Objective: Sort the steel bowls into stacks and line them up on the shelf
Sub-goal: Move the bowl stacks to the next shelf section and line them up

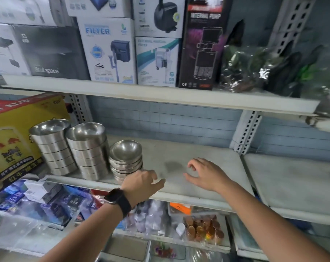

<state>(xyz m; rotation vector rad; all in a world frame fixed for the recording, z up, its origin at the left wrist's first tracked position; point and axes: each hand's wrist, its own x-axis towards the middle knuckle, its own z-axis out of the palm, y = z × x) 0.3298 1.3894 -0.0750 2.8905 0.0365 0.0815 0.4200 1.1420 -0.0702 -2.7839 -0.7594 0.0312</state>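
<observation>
L hand (141, 181) loose, by bowl stack (126, 157) | R hand (205, 175) spread over shelf (207, 148)

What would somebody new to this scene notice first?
Three stacks of steel bowls shine in a row at the left of the middle shelf, beside a yellow carton. Both hands reach in holding nothing: the left hand, a black watch on its wrist, by the shortest stack, the right hand over the shelf. Filter boxes crowd the shelf above.
</observation>
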